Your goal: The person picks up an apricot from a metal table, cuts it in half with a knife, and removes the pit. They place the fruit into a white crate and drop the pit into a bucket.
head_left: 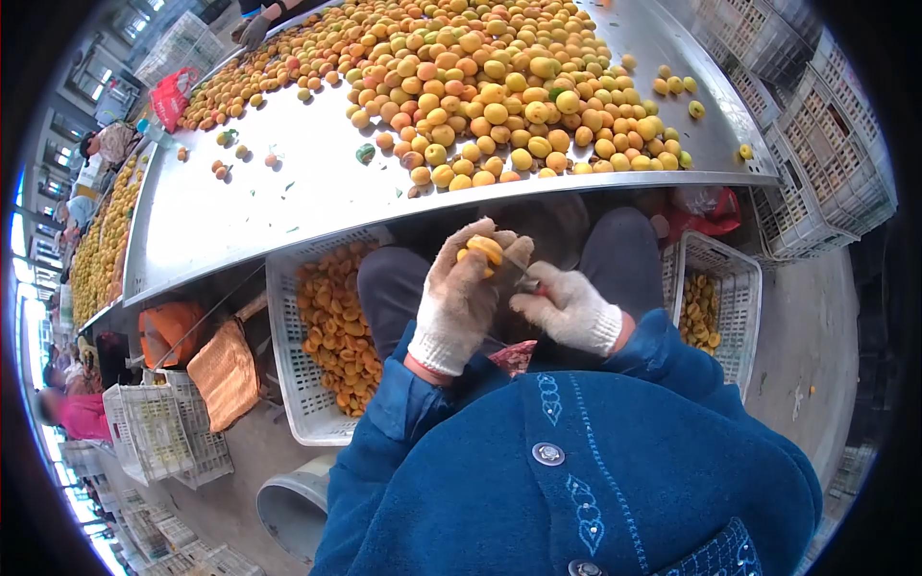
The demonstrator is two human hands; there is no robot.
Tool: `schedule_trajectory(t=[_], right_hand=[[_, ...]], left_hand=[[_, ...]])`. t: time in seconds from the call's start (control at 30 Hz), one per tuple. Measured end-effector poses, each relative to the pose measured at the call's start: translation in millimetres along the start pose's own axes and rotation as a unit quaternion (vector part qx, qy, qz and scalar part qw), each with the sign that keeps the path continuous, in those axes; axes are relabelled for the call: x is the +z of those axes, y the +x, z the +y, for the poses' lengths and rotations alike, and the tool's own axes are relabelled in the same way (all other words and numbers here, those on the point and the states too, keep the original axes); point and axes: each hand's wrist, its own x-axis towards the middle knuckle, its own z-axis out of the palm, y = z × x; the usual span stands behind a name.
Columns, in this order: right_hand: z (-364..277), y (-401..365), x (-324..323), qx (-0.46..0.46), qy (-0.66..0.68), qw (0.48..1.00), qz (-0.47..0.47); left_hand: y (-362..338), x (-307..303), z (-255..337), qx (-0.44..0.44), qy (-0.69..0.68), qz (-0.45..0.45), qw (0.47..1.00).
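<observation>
My left hand (461,298), in a soiled white knit glove, is closed around a cut yellow-orange apricot (483,252) in front of my body. Close on its right, my gloved right hand (567,309) is wrapped round a small knife (528,283) with a reddish handle; its blade points toward the apricot. Both hands are above my lap, just below the near edge of the metal table (288,206). A large heap of whole apricots (480,86) lies on that table.
A white crate of apricot halves (288,384) stands left of my legs, another (744,298) on the right. Stacked crates (826,144) rise at far right. A grey bucket (293,514) lies lower left. Another person's gloved hand (254,32) is at the table's far side.
</observation>
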Motion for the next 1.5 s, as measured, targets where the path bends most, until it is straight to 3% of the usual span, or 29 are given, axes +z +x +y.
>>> schedule_trajectory(t=[0.07,0.1,0.23,0.33,0.37,0.4,0.43,0.47,0.5,0.6,0.73,0.77,0.8,0.97,1.07,1.2,1.27,1.3,1.33,1.43,1.5], right_hand=[[0,0,-6,-0.037,-0.079,0.992,0.089],[-3,1,-9,-0.043,-0.051,0.992,0.109],[-7,19,-6,-0.130,-0.095,0.974,0.159],[-13,26,-5,-0.075,-0.159,0.971,0.161],[1,30,-1,-0.132,-0.117,0.967,0.183],[-4,29,-3,-0.132,-0.116,0.968,0.181],[-15,26,-7,-0.007,0.022,0.985,0.168],[-21,24,-9,0.118,0.158,0.969,0.150],[-22,22,-9,0.099,0.225,0.953,0.179],[-22,17,-14,0.113,0.245,0.945,0.184],[-22,11,-6,0.072,0.141,0.982,0.099],[0,16,3,-0.049,0.092,0.990,0.100],[0,16,5,-0.095,0.028,0.990,0.097],[-1,17,7,-0.116,-0.126,0.977,0.124],[0,19,10,-0.139,-0.157,0.961,0.179],[-15,16,4,-0.100,-0.181,0.966,0.156],[-13,24,1,-0.147,0.089,0.970,0.172],[-39,19,-13,0.010,0.220,0.964,0.152],[-50,21,-19,0.019,0.287,0.943,0.169],[-57,36,-23,-0.092,0.350,0.912,0.195],[-66,40,-16,-0.112,0.359,0.903,0.206]], left_hand=[[3,-11,0,0.011,-0.021,-0.022,0.999],[2,-9,0,0.011,-0.019,-0.024,0.999],[2,-10,-5,-0.032,-0.042,-0.025,0.998],[0,-6,-7,-0.040,-0.021,-0.012,0.999],[0,-7,-7,-0.045,-0.032,-0.007,0.998],[-1,-7,-6,-0.049,-0.044,0.000,0.998],[-2,-7,-6,-0.048,-0.043,0.003,0.998],[-2,-4,-5,-0.052,-0.065,0.002,0.997],[-2,-3,-5,-0.056,-0.086,0.001,0.995],[0,-3,-5,-0.046,-0.090,0.026,0.995],[3,-7,-10,-0.028,-0.081,0.051,0.995],[5,-10,-12,-0.017,-0.078,0.032,0.996],[6,-12,-12,-0.007,-0.074,0.013,0.997],[1,-10,-9,-0.029,-0.008,0.000,1.000],[-1,-7,-11,-0.037,0.077,0.024,0.996],[-4,-3,-10,-0.024,0.182,0.041,0.982],[-10,6,-5,-0.038,0.179,0.038,0.982],[-12,10,-3,-0.054,0.178,0.033,0.982],[-14,9,-4,-0.056,0.177,0.033,0.982],[-16,8,-7,-0.049,0.252,0.004,0.966],[-16,13,-8,-0.035,0.267,-0.004,0.963]])
